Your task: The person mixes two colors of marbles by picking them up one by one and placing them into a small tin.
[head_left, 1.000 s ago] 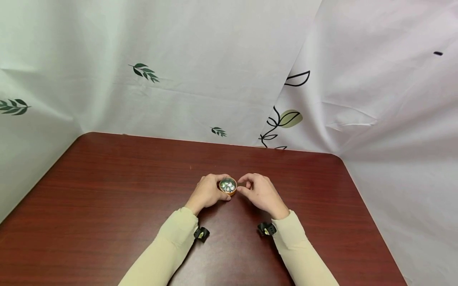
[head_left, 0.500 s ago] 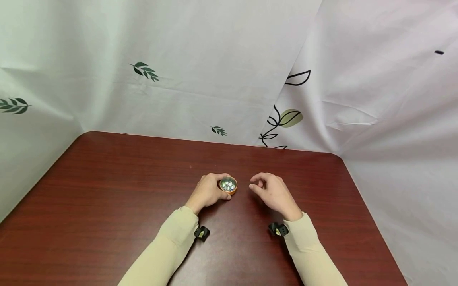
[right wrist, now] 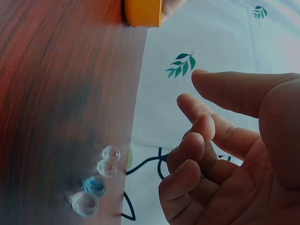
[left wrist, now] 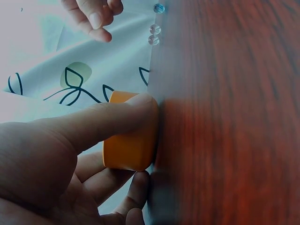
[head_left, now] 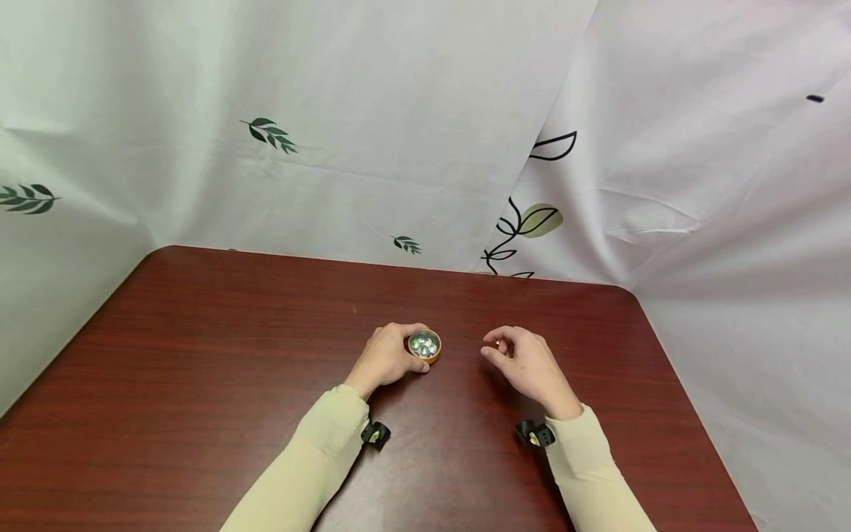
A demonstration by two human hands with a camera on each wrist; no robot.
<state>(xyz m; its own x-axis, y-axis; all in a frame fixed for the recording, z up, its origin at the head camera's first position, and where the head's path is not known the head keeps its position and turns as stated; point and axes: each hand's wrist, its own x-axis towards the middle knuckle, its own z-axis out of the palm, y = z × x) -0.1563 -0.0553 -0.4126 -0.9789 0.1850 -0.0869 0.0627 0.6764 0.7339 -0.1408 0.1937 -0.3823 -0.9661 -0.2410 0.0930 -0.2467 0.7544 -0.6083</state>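
Note:
My left hand (head_left: 385, 355) grips a small orange cup (left wrist: 126, 145) that stands on the table, its thumb along one side. Shiny, clear pieces like glass marbles (head_left: 424, 345) lie in the cup. To the right, my right hand (head_left: 528, 363) hovers over the table with loosely bent fingers; its thumb and forefinger are apart, with nothing between them in the right wrist view. Below that hand several marbles sit on the tabletop: a blue one (right wrist: 95, 186), a larger clear one (right wrist: 85, 204) beside it, and small clear ones (right wrist: 111, 153) close by.
The dark red wooden table (head_left: 233, 355) has rounded far corners. White cloth (head_left: 372, 133) with leaf prints hangs behind it and at both sides. A small black camera is strapped at each wrist.
My right hand has moved right, away from the cup, its fingers staying loosely bent. The left hand and the cup have stayed in place.

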